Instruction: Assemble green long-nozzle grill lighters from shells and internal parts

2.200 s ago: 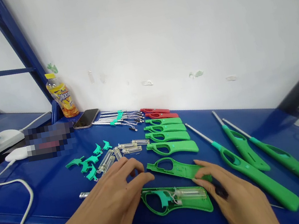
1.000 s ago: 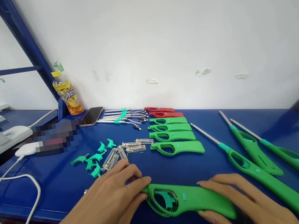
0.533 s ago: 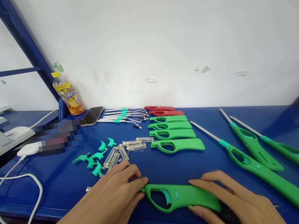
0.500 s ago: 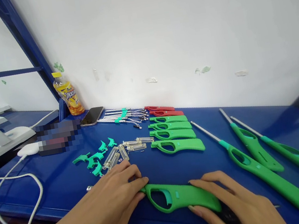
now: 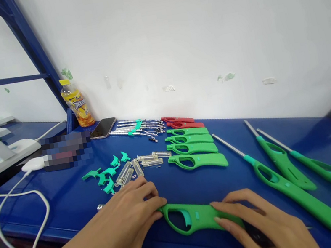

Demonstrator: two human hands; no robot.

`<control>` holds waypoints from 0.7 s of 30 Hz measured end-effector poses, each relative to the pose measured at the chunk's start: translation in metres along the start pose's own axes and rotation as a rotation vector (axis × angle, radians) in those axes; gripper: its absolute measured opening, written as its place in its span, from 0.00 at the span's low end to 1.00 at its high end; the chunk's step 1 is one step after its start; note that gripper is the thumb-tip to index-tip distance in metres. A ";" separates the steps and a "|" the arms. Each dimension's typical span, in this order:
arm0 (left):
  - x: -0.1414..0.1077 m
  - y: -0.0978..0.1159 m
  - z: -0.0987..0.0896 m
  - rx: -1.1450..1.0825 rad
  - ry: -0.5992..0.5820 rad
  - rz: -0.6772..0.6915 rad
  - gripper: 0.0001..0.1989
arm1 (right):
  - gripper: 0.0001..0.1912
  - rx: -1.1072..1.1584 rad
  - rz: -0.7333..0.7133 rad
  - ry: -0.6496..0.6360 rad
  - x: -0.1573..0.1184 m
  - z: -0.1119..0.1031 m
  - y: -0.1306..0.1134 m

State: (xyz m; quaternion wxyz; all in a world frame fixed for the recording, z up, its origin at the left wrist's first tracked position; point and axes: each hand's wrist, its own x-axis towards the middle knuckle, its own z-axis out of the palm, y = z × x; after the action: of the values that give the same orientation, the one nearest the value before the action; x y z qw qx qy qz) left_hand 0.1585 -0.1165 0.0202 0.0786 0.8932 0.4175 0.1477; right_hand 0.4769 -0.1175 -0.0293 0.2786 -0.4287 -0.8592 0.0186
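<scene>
A green lighter handle lies at the table's front edge, its oval trigger opening to the left, with a teal trigger inside. My left hand pinches the narrow left end between thumb and fingers. On the wide right end, my right hand has its fingertips along the top and its thumb on the face. A dark object sits under my right palm, mostly hidden; I cannot make out its kind. Beyond my left hand are loose teal triggers and clear plastic fuel tanks.
Green handles and red handles line up at the back, beside metal lighter tubes with wires. Long green lighters lie at right. A phone, a drink bottle and a white cable are at left.
The thumb of my right hand has shifted right and up onto the handle's face, covering more of its wide end. My left hand keeps its pinch, and the view has shifted slightly.
</scene>
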 end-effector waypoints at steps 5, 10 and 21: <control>0.005 0.002 0.002 -0.038 -0.018 -0.014 0.16 | 0.14 0.020 0.044 -0.037 0.000 -0.002 0.000; 0.003 0.001 0.006 -0.021 -0.013 -0.011 0.16 | 0.15 0.007 0.035 -0.055 0.000 -0.002 0.002; -0.024 -0.013 0.000 0.258 -0.104 -0.157 0.11 | 0.17 0.038 0.056 -0.048 0.000 0.001 0.002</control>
State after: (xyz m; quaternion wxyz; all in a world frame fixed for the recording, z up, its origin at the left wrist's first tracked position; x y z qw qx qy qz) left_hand 0.1351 -0.1267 0.0118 -0.0042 0.8669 0.4968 0.0397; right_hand 0.4782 -0.1157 -0.0307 0.2653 -0.4467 -0.8528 0.0533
